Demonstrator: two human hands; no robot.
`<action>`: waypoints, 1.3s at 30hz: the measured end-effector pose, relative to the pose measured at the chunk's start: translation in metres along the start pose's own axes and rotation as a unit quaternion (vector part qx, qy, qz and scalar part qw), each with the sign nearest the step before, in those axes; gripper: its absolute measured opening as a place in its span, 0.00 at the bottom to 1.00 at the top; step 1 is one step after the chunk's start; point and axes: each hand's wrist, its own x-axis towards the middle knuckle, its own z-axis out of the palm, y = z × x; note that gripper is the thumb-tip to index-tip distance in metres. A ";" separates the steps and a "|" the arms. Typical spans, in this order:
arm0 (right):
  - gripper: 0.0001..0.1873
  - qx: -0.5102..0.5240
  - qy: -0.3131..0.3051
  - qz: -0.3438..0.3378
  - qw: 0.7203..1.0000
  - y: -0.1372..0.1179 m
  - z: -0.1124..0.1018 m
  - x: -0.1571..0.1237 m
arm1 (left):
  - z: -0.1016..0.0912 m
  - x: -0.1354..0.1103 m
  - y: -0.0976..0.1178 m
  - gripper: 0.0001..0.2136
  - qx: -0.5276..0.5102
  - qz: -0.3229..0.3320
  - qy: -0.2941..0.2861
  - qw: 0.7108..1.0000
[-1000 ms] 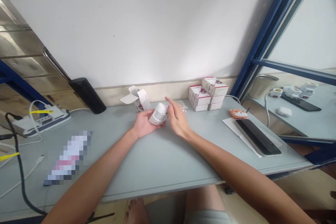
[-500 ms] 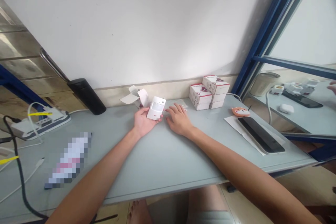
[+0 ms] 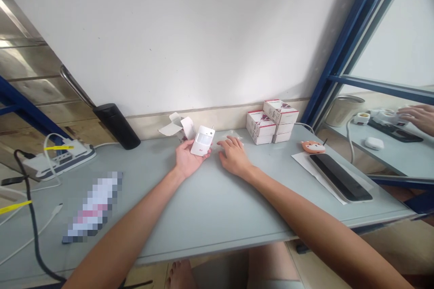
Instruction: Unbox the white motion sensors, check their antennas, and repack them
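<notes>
A white motion sensor [image 3: 202,140] with a short antenna at its top is tilted up in my left hand [image 3: 186,160], thumb on its left edge and fingers behind it. My right hand [image 3: 234,156] lies palm down on the table just right of the sensor, its fingers extended and apart. Partly under and behind those fingers is a clear plastic bag [image 3: 239,135]. Behind my left hand stands an opened white carton [image 3: 173,127] with its flaps spread.
Small red-and-white boxes [image 3: 271,122] are stacked against the wall. A phone [image 3: 339,177] lies on white paper beside an orange animal-shaped item [image 3: 312,146]. At left are a black bottle [image 3: 117,126], a power strip [image 3: 66,162] and cables. Across the partition shows another person's hand [image 3: 418,117].
The view has shifted slightly, so everything sits a little further right. The other person's hand reaches further in over the things beyond the partition. My hands keep their pose.
</notes>
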 end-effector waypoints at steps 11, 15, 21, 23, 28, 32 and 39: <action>0.17 0.000 0.008 -0.013 1.000 0.002 0.002 0.002 | 0.006 -0.002 0.001 0.17 -0.002 0.017 0.014 1.000; 0.14 -0.001 0.032 -0.005 0.999 0.006 -0.007 0.005 | 0.005 -0.002 0.001 0.18 0.004 0.020 0.020 1.000; 0.11 0.019 0.118 0.048 0.992 0.017 -0.023 0.015 | 0.005 -0.003 -0.002 0.17 0.045 0.019 0.010 0.999; 0.10 0.034 0.147 0.071 0.986 0.020 -0.025 0.018 | 0.006 -0.003 -0.004 0.17 0.062 0.021 0.002 0.998; 0.11 0.089 0.190 0.107 0.972 0.024 -0.026 0.021 | 0.008 -0.005 -0.005 0.18 0.102 0.032 -0.024 0.994; 0.11 0.143 0.203 0.114 0.962 0.024 -0.025 0.023 | 0.009 -0.007 -0.008 0.20 0.136 0.051 -0.036 0.989; 0.10 0.227 0.229 0.132 0.937 0.027 -0.018 0.026 | 0.013 -0.010 -0.020 0.18 0.204 0.114 -0.036 0.972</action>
